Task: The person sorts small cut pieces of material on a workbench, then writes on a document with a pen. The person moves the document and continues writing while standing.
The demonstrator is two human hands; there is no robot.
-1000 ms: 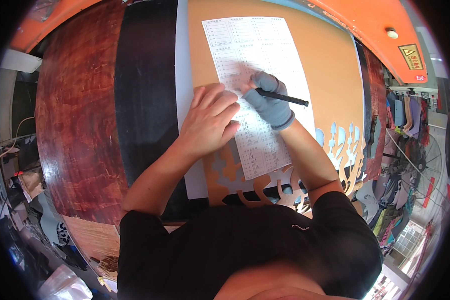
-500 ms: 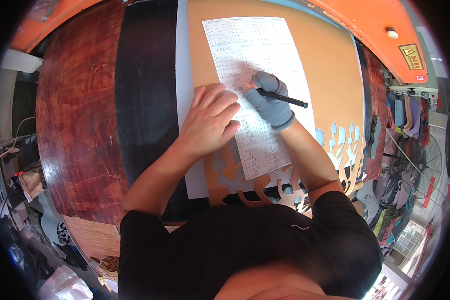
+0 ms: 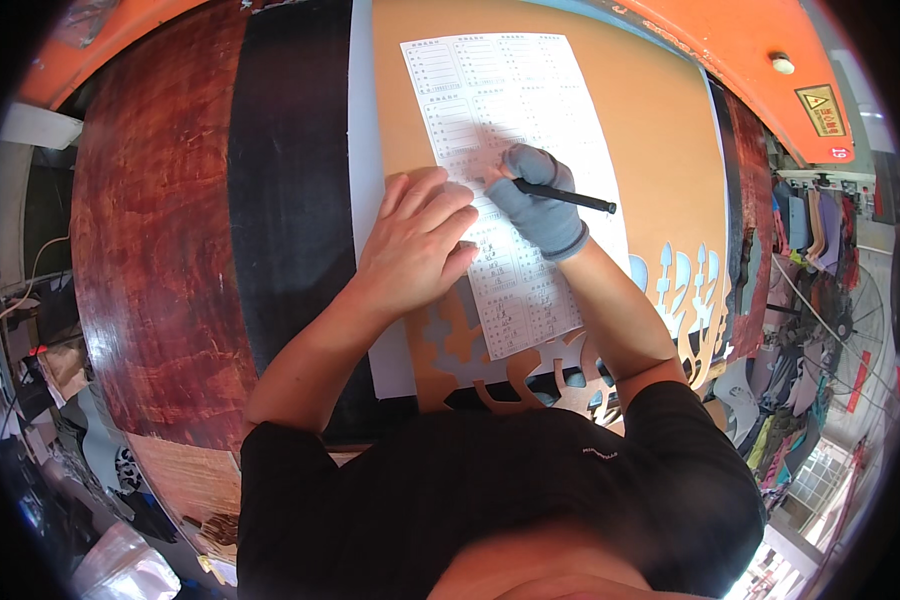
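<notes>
A white printed form sheet [image 3: 560,120], divided into small label-like boxes, lies on a tan sheet of material [image 3: 660,140]. Handwriting fills several boxes at its near end. My right hand [image 3: 540,200], in a grey fingerless glove, is closed round a black pen [image 3: 570,196] whose tip end points down at the paper's middle; the tip itself is hidden by the fingers. Bare and flat, my left hand [image 3: 420,240] rests on the paper's left edge with fingers stretched out. Curved shapes are cut out of the tan sheet along its near and right parts.
A black strip [image 3: 290,200] and a reddish-brown wooden board [image 3: 160,230] lie to the left. An orange machine beam [image 3: 730,70] with a warning sticker crosses the far right. Hanging material pieces [image 3: 815,230] and a fan [image 3: 860,300] stand at the right.
Both hands stay in nearly the same place, the pen still in the right one. The whole view has shifted very slightly.
</notes>
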